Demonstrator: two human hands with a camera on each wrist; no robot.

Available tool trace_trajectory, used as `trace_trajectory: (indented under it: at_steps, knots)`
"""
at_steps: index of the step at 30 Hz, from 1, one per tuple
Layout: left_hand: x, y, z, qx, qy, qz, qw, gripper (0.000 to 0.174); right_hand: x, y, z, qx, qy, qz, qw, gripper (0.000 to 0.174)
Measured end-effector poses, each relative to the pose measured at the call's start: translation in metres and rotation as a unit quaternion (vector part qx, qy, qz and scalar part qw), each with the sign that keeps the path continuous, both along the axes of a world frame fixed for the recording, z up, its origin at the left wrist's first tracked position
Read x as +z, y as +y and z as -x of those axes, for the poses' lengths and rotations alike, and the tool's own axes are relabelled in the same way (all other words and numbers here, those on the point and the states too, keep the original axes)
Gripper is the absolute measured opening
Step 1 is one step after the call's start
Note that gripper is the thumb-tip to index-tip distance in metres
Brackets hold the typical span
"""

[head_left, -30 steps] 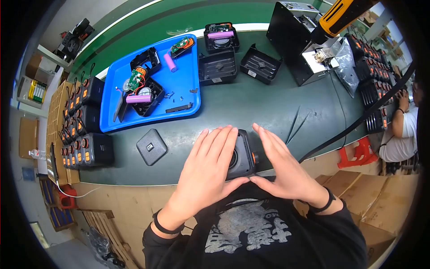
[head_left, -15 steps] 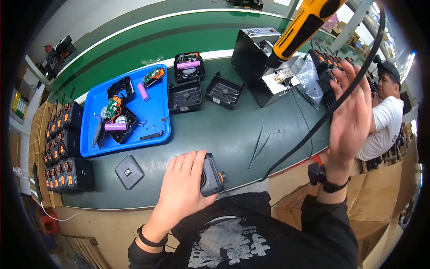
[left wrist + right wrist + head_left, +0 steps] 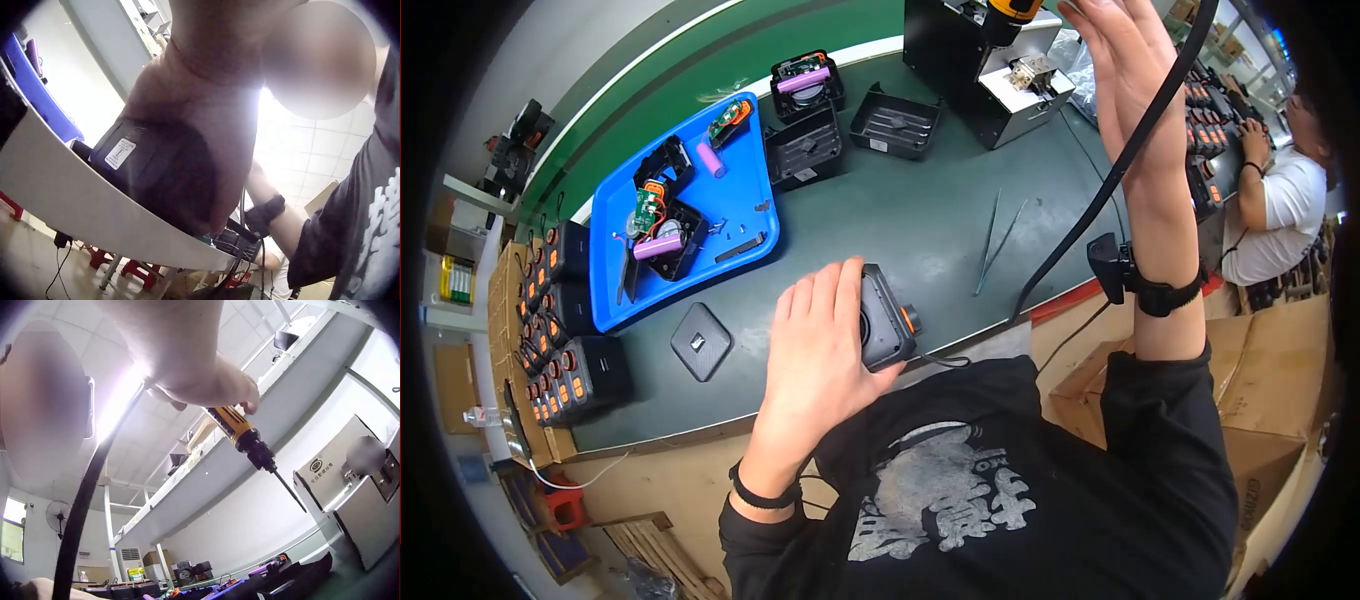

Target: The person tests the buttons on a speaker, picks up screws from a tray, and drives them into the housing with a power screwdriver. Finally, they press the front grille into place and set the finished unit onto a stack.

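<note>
My left hand [image 3: 815, 325] holds a small black portable speaker [image 3: 887, 325] near the table's front edge, fingers over its top and thumb on the near side. An orange knob and a thin strap show at its right. In the left wrist view, a white label marks the black casing [image 3: 169, 169]. My right hand [image 3: 1135, 90] is raised to the hanging yellow electric screwdriver [image 3: 1012, 12]. In the right wrist view, fingers and thumb lie either side of the screwdriver's body [image 3: 234, 428]; I cannot tell whether they grip it. Its bit points down.
A blue tray [image 3: 772, 225] holds opened casings, circuit boards and pink cells. A black speaker grille [image 3: 701, 342] lies left of the hand, tweezers [image 3: 994, 245] to the right. Finished-looking speakers [image 3: 580, 380] are stacked at left. A screw feeder [image 3: 1000, 105] stands behind; a black cable [image 3: 1090, 215] crosses at right.
My right hand has left the speaker's side and risen up and right to the screwdriver. My left hand stays on the speaker. The head view has shifted.
</note>
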State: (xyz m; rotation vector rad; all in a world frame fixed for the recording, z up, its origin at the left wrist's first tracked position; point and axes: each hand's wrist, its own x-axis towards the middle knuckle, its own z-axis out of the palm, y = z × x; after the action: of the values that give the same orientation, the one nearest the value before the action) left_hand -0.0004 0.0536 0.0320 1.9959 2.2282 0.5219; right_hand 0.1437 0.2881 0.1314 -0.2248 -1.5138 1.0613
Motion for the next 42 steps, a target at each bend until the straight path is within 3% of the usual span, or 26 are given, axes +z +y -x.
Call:
trace_trajectory:
  at_steps: [1, 3, 6, 9, 10, 13, 14, 15, 17, 18, 21, 25, 27, 36, 37, 42]
  knots:
    - [0.001, 0.0, 0.001, 0.001, 0.006, -0.001, 1.0, 0.098, 0.005, 0.001, 0.003, 0.043, -0.035, -0.031, 0.998, 0.066]
    - [0.001, 0.0, 0.001, -0.003, 0.002, 0.007, 1.0, 0.099, 0.011, -0.006, 0.011, -0.001, -0.057, -0.007, 0.998, 0.068]
    - [0.002, 0.001, 0.0, -0.003, 0.008, 0.011, 1.0, 0.1, 0.007, 0.023, 0.022, 0.104, -0.039, -0.002, 0.994, 0.067]
    - [0.001, 0.002, -0.001, 0.006, 0.0, 0.008, 1.0, 0.101, 0.017, 0.021, 0.031, 0.061, -0.113, 0.039, 0.991, 0.062]
    - [0.0, 0.001, -0.001, 0.0, -0.006, -0.006, 1.0, 0.103, 0.015, 0.022, 0.035, 0.042, -0.089, 0.011, 0.995, 0.052]
    - [0.006, -0.007, 0.002, -0.007, -0.01, -0.04, 0.999, 0.105, 0.025, 0.01, 0.038, 0.076, -0.055, 0.005, 0.996, 0.043]
    - [0.014, -0.012, 0.006, -0.005, -0.008, -0.06, 0.998, 0.104, 0.018, 0.021, 0.04, 0.043, -0.058, 0.015, 0.997, 0.041]
    - [0.022, -0.018, 0.011, -0.003, -0.007, -0.078, 0.997, 0.103, 0.02, 0.02, 0.038, 0.08, -0.06, -0.013, 0.995, 0.054]
    - [0.037, -0.032, 0.028, 0.02, -0.01, -0.121, 0.992, 0.089, 0.018, 0.015, 0.029, 0.149, -0.094, -0.034, 0.984, 0.052]
    - [0.045, -0.039, 0.038, 0.03, -0.023, -0.125, 0.991, 0.081, 0.018, 0.006, 0.03, 0.206, -0.042, -0.015, 0.977, 0.054]
    - [0.065, -0.054, 0.062, 0.064, -0.069, -0.152, 0.984, 0.061, 0.015, -0.008, 0.026, 0.254, -0.03, 0.023, 0.966, 0.066]
    - [0.086, -0.073, 0.083, 0.079, -0.063, -0.162, 0.982, 0.057, 0.014, -0.015, 0.029, 0.312, 0.005, 0.128, 0.941, 0.099]
    - [0.092, -0.077, 0.088, 0.081, -0.053, -0.16, 0.982, 0.057, 0.017, -0.012, 0.028, 0.371, 0.008, 0.136, 0.919, 0.091]
    - [0.107, -0.084, 0.107, 0.087, -0.038, -0.148, 0.984, 0.05, 0.042, -0.017, 0.027, 0.321, -0.007, 0.142, 0.936, 0.104]
    - [0.108, -0.083, 0.109, 0.084, -0.027, -0.148, 0.985, 0.049, 0.043, -0.014, 0.025, 0.311, -0.026, 0.139, 0.94, 0.116]
    - [0.108, -0.067, 0.116, 0.036, -0.034, -0.111, 0.993, 0.043, 0.049, -0.022, 0.022, 0.325, -0.028, 0.177, 0.929, 0.101]
